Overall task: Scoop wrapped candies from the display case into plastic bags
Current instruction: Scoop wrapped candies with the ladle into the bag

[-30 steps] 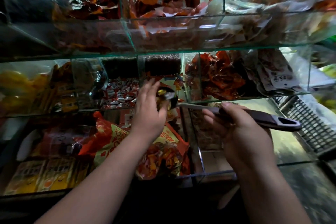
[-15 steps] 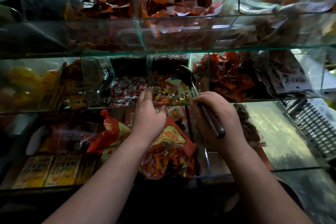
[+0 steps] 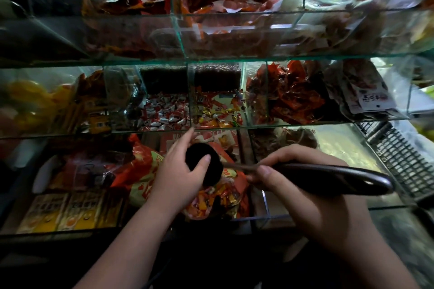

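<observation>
My right hand grips the dark handle of a ladle-like scoop, held level in front of the glass display case. The scoop's round black bowl points left and rests against my left hand, whose thumb lies on the bowl. Whether a plastic bag is in that hand I cannot tell. Wrapped yellow and orange candies lie in the middle-shelf compartment just above the hands, with red-and-white wrapped candies in the compartment to its left.
Below the hands sits an orange bag of sweets on the bottom shelf, with yellow boxes to its left. Red crinkled packets fill the compartment at right. A black plastic crate stands at far right. Glass dividers separate all compartments.
The scoop has come out of the candy compartment and swung level, its handle now pointing right. Both hands have dropped below the middle shelf, and the left hand now touches the bowl.
</observation>
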